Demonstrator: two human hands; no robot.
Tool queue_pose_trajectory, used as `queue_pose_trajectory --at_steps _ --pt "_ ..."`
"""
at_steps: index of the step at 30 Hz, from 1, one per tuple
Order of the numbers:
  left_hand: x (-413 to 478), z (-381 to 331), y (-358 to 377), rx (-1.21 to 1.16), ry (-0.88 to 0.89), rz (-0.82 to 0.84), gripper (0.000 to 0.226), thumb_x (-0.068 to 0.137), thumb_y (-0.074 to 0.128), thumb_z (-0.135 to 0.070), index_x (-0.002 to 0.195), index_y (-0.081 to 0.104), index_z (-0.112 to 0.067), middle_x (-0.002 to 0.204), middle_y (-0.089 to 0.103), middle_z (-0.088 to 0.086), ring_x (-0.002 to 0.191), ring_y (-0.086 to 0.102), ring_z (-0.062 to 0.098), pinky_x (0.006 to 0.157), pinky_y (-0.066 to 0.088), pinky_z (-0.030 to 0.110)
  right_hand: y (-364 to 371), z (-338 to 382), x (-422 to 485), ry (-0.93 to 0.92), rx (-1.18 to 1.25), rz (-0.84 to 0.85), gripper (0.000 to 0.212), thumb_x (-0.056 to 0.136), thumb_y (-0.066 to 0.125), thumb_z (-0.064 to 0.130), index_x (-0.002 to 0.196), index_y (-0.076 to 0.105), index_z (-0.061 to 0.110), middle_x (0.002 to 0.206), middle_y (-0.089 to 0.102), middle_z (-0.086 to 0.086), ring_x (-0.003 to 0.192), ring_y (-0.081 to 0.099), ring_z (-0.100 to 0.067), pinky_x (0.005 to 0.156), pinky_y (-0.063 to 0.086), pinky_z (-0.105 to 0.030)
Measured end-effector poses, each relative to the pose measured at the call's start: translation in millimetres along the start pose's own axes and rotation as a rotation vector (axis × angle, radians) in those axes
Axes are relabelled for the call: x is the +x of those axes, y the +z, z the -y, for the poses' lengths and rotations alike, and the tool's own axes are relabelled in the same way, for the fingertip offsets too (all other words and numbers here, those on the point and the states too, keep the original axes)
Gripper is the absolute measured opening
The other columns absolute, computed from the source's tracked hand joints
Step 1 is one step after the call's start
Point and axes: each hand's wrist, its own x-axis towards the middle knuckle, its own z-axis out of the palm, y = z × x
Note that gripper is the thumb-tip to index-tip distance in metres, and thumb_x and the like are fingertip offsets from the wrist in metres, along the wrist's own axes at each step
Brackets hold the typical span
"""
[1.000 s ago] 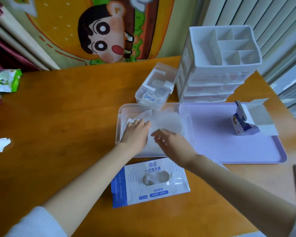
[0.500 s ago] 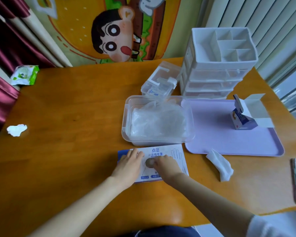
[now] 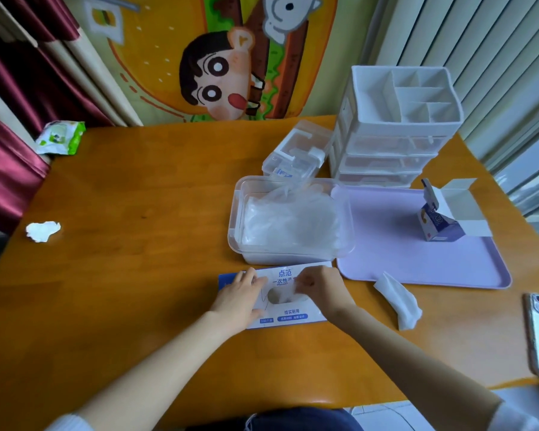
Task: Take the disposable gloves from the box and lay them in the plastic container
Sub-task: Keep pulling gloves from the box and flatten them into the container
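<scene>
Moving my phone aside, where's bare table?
Bare wood between the crumpled tissue and the plastic container; also the purple tray's near half, before the small carton. Crowded behind the container, by the clear case and drawer organizer.

Plastic container (image 3: 235, 213): clear, rectangular, open-topped, upright on the counter.
Disposable gloves (image 3: 290, 222): crumpled translucent heap filling the plastic container, one piece rising above its far rim.
Glove box (image 3: 293, 315): flat white carton with blue print, face up, just in front of the plastic container; oval opening on top.
Glove (image 3: 288, 295): thin clear film, partly out of the opening.
</scene>
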Motion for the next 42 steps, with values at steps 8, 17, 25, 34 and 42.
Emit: queue_pose_trajectory --at_steps 8,17,25,34,42 --pt "1.2 -5.3 -2.8 0.029 -0.037 0.033 0.065 0.091 0.062 -0.034 0.146 0.028 -0.023 0.144 0.029 0.002 0.132 0.033 0.019 0.095 0.050 0.029 -15.0 -8.8 -8.9 -0.048 -0.028 -0.194 0.019 0.093 0.052 0.004 0.089 0.071 0.007 0.083 0.069 -0.005 0.069 0.056 -0.013 0.066 0.042 -0.018" --pt "2.3 -5.7 -4.2 0.049 -0.044 0.087 0.064 0.091 0.061 -0.031 0.146 0.028 -0.022 0.150 0.024 0.003 0.136 0.029 0.021 0.098 0.048 0.032 -67.9 22.0 -14.9 -0.110 0.238 -0.577 0.020 0.093 0.053 0.007 0.080 0.057 0.021 0.077 0.063 0.012 0.074 0.062 -0.016 0.069 0.053 -0.031" --pt "-2.3 -14.7 -60.8 -0.391 -0.006 0.014 0.025 0.099 0.047 -0.019 0.123 0.055 -0.018 0.120 0.056 -0.002 0.103 0.055 0.011 0.081 0.047 0.021 -103.1 37.0 -7.9 -0.280 0.156 -0.423 0.036 0.090 0.043 -0.011 0.084 0.061 0.019 0.082 0.062 0.020 0.076 0.057 0.010 0.071 0.044 -0.007" --pt "11.3 -37.4 -110.7 -0.824 0.132 -0.095 0.096 0.079 0.076 -0.030 0.150 0.012 -0.027 0.144 0.035 -0.004 0.132 0.035 0.010 0.101 0.028 0.020 -107.6 54.2 -3.2 -0.373 0.206 -0.121 0.053 0.090 0.035 -0.017 0.080 0.060 0.029 0.083 0.064 0.014 0.073 0.058 0.002 0.069 0.047 -0.013" --pt "18.2 -24.3 -129.1 -0.911 0.092 -0.179 0.009 0.086 0.068 -0.012 0.092 0.063 -0.017 0.085 0.065 -0.006 0.081 0.062 0.008 0.080 0.048 0.018 -115.9 46.1 3.2 -0.228 0.298 -0.249 0.040 0.090 0.031 -0.019 0.093 0.056 0.012 0.092 0.061 0.003 0.084 0.063 -0.010 0.078 0.054 -0.024"
